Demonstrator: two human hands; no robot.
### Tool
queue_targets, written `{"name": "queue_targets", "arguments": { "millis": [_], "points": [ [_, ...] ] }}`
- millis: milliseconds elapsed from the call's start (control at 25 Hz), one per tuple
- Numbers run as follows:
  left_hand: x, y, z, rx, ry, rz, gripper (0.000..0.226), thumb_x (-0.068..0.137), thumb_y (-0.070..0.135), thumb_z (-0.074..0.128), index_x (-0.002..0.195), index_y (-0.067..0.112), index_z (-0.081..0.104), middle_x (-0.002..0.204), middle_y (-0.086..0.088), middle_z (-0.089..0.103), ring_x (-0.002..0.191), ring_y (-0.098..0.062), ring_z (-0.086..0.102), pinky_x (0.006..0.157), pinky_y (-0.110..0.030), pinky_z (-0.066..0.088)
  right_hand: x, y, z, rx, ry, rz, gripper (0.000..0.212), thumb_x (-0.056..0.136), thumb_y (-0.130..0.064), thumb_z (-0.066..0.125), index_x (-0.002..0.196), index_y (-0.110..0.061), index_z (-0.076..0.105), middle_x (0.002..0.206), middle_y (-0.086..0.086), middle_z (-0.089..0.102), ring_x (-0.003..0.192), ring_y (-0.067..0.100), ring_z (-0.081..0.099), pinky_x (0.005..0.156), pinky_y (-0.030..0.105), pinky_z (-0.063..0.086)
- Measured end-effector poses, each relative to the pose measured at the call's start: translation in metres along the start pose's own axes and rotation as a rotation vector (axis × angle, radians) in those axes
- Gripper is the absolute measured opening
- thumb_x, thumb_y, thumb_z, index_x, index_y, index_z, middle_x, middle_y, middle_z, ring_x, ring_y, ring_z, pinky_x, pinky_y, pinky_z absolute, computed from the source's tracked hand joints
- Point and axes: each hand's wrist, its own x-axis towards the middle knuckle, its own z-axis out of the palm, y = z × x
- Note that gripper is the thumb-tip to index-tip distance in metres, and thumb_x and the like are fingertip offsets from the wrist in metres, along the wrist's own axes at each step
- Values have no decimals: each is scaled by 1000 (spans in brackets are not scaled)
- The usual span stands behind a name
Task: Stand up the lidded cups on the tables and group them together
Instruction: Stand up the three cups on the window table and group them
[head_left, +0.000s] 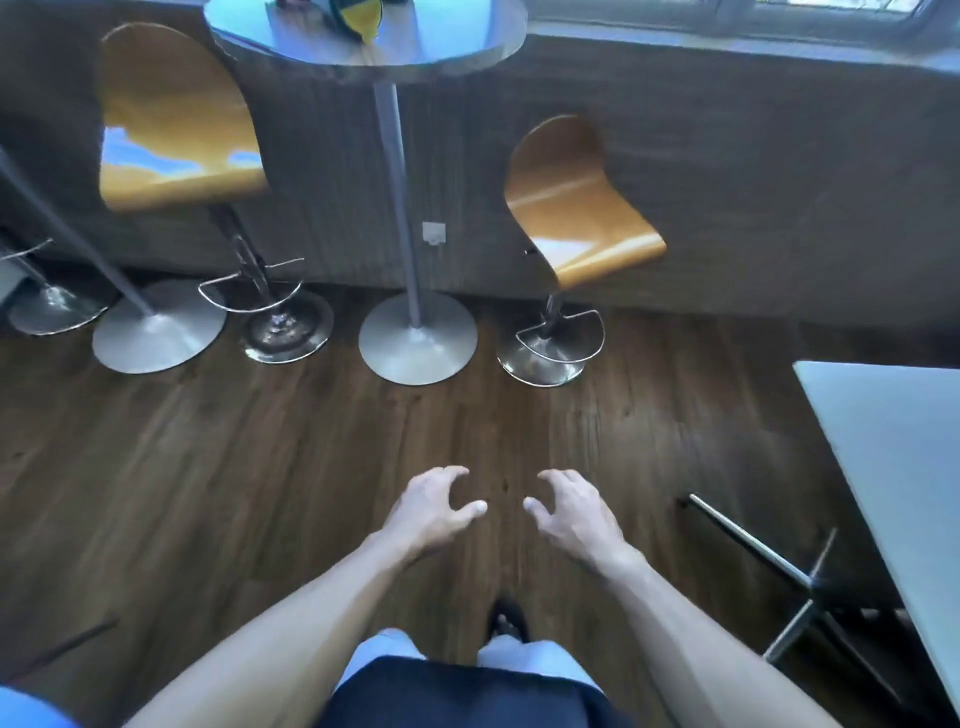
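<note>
My left hand (434, 506) and my right hand (571, 512) are held out in front of me over the wooden floor, fingers spread and curled, with nothing in either. A round high table (467, 47) stands ahead at the top of the view. On it lies a yellow and dark green object (358, 15), cut off by the frame's edge; I cannot tell whether it is a lidded cup. No cup shows plainly anywhere else.
Two orange bar stools (176, 124) (576, 208) flank the round table's pole (397, 208) and its disc base. A second table pole and base (156, 332) stand at left. A pale rectangular table (893, 467) with metal legs is at right. A dark low wall runs behind.
</note>
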Motion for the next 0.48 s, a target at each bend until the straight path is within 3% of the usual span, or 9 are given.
{"name": "queue_targets", "arguments": {
  "millis": [320, 480],
  "points": [
    [143, 35, -55, -30, 15, -18, 59, 81, 48, 64, 133, 24, 51, 138, 1, 53, 128, -17, 47, 103, -33, 40, 148, -10, -47, -30, -21, -11, 52, 90, -47, 53, 134, -20, 50, 134, -1, 52, 125, 21, 48, 97, 39, 45],
    [224, 41, -102, -14, 34, 74, 58, 82, 49, 62, 133, 25, 50, 139, 1, 51, 128, -17, 46, 104, -35, 40, 230, -43, -76, -13, 77, -28, 48, 89, -46, 54, 130, -22, 53, 133, -4, 53, 122, 20, 50, 95, 38, 46]
  ]
}}
